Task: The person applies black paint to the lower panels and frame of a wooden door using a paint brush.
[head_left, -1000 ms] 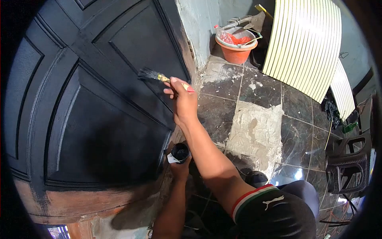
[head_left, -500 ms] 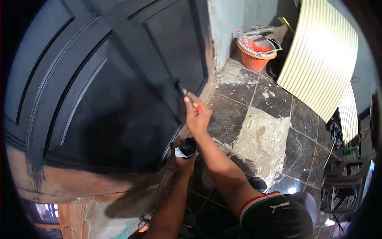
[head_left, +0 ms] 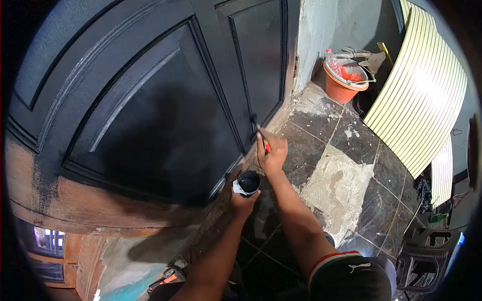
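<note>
My right hand (head_left: 272,152) is closed round the handle of a paintbrush (head_left: 268,147), which shows red and yellow. The dark bristles meet the black panelled door (head_left: 221,30) near the lower end of a narrow panel's groove. Below and to the left, my left hand (head_left: 244,201) grips a small cup (head_left: 248,183) of black paint with a white label or patch on its side. Black paint covers most of the door; its bottom edge (head_left: 125,193) shows bare brown wood with dark streaks.
An orange bucket (head_left: 341,90) with red material and a plastic bottle stands by the wall. Cream ribbed panels (head_left: 422,85) lean at the right. Rough cement (head_left: 339,185) patches the dark tiled floor (head_left: 306,128). A dark plastic stool (head_left: 427,256) is at lower right.
The view has shifted, so the door and bucket sit further right. The brush has moved down along the narrow panel's groove. Both hands keep their hold on the brush and the cup.
</note>
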Tool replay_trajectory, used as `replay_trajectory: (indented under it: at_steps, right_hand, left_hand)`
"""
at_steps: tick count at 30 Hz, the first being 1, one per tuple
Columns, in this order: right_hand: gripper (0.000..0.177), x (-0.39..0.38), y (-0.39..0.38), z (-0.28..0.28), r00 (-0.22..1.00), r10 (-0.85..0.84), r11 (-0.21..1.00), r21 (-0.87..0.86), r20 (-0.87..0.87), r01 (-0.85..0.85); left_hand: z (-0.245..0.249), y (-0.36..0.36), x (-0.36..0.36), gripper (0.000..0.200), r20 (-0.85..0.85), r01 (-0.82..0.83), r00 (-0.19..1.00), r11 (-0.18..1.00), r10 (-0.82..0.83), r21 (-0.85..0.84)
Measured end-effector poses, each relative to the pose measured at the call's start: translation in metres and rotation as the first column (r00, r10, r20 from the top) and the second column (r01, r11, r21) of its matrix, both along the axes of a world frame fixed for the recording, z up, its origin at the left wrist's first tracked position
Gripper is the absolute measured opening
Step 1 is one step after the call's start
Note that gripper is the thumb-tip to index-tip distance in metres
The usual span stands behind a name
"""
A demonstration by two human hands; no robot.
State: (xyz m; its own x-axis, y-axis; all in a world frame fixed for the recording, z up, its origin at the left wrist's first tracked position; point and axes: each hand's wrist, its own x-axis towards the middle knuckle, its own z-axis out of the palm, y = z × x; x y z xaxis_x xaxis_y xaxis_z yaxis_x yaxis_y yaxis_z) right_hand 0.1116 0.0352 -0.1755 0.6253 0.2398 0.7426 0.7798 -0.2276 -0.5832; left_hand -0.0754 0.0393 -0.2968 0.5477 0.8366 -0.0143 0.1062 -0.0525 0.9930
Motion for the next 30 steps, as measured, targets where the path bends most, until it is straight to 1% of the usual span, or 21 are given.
replay_trajectory:
  at_steps: [2,5,6,8,9,11,12,14,15,17,18,19,20,21,22,24,25,26,28,29,30]
  right_hand:
    - [0.019,0.005,0.009,0.037,0.993,-0.011,0.986,0.166,0.117,-0.008]
    - [0.019,0.003,0.010,0.043,0.979,0.007,0.982,0.181,0.202,-0.044]
    - [0.015,-0.001,0.009,0.032,0.987,0.021,0.991,0.128,0.159,-0.041]
    - [0.012,-0.009,-0.001,-0.017,0.999,0.022,0.995,-0.102,0.032,-0.019]
    - [0.011,-0.008,-0.003,-0.032,1.000,0.012,0.977,-0.213,-0.027,-0.017]
    - [0.011,-0.001,0.000,-0.037,0.994,-0.015,0.971,-0.237,-0.107,-0.011]
    - [0.013,0.001,0.001,-0.038,0.988,-0.026,0.967,-0.256,-0.154,-0.014]
    - [0.013,0.011,0.014,0.007,0.977,0.021,0.996,-0.082,-0.213,-0.039]
    - [0.013,0.015,0.023,0.043,0.970,0.048,0.999,0.008,-0.240,-0.047]
    - [0.016,0.019,0.030,0.123,0.983,0.071,0.965,0.259,-0.167,-0.025]
    - [0.017,0.021,0.032,0.156,0.973,0.133,0.929,0.367,-0.186,-0.057]
    - [0.019,0.023,0.032,0.187,0.960,0.196,0.879,0.469,-0.198,-0.082]
    - [0.021,0.023,0.033,0.224,0.907,0.351,0.775,0.616,-0.234,-0.141]
    - [0.023,0.020,0.032,0.252,0.831,0.502,0.641,0.748,-0.239,-0.172]
    - [0.025,0.014,0.028,0.267,0.768,0.585,0.574,0.803,-0.263,-0.162]
    - [0.025,0.023,0.035,0.238,0.737,0.589,0.597,0.793,-0.331,-0.122]
    - [0.025,0.030,0.041,0.214,0.721,0.593,0.606,0.789,-0.360,-0.104]
    - [0.026,0.033,0.046,0.180,0.701,0.576,0.644,0.762,-0.421,-0.071]
    - [0.027,0.028,0.047,0.108,0.559,0.661,0.568,0.820,-0.500,0.062]
    - [0.026,0.028,0.040,0.066,0.672,0.426,0.777,0.625,-0.606,0.071]
    - [0.026,0.029,0.031,0.029,0.761,0.159,0.917,0.379,-0.629,0.122]
  left_hand:
    - [-0.006,0.002,0.000,0.074,0.042,0.017,0.999,1.000,-0.017,-0.003]
    - [0.008,-0.003,0.007,0.060,0.146,0.023,0.989,0.999,-0.019,-0.026]
    - [0.009,-0.002,0.008,0.061,0.111,0.025,0.994,1.000,-0.023,-0.011]
    - [0.006,0.000,0.008,0.063,0.047,0.038,0.998,0.999,-0.039,0.022]
    - [0.002,-0.001,0.008,0.063,0.067,0.038,0.997,0.999,-0.039,0.008]
    - [-0.004,0.001,0.009,0.064,0.107,0.033,0.994,0.999,-0.031,-0.017]
    - [0.005,-0.001,0.007,0.066,0.003,-0.015,1.000,0.999,0.015,0.041]
    - [0.004,-0.001,0.003,0.064,0.024,-0.015,1.000,0.999,0.014,0.040]
    - [0.003,-0.002,0.002,0.064,0.034,-0.014,0.999,0.999,0.012,0.041]
    - [0.005,-0.004,0.002,0.062,0.033,-0.024,0.999,1.000,0.023,0.019]
    - [0.006,-0.005,0.002,0.062,0.031,-0.026,0.999,1.000,0.026,0.009]
    - [0.006,-0.005,0.004,0.062,0.061,-0.020,0.998,1.000,0.019,0.007]
    - [0.005,-0.004,0.006,0.061,0.092,-0.014,0.996,1.000,0.013,0.005]
    - [0.004,-0.004,0.007,0.061,0.120,-0.009,0.993,1.000,0.008,0.003]
    - [0.007,-0.004,0.007,0.065,0.040,-0.020,0.999,1.000,0.019,0.018]
    - [0.013,-0.004,0.004,0.073,-0.117,-0.044,0.992,0.998,0.050,0.051]
    - [0.017,-0.004,0.003,0.071,-0.119,-0.041,0.992,0.998,0.047,0.050]
    - [0.022,-0.005,0.001,0.069,-0.119,-0.038,0.992,0.998,0.044,0.049]
    - [0.025,-0.004,-0.001,0.067,-0.108,-0.021,0.994,0.998,0.026,0.053]
    - [0.025,-0.003,-0.003,0.067,-0.097,-0.006,0.995,0.998,0.012,0.059]
    - [0.025,-0.002,-0.005,0.067,-0.088,0.009,0.996,0.998,-0.004,0.063]
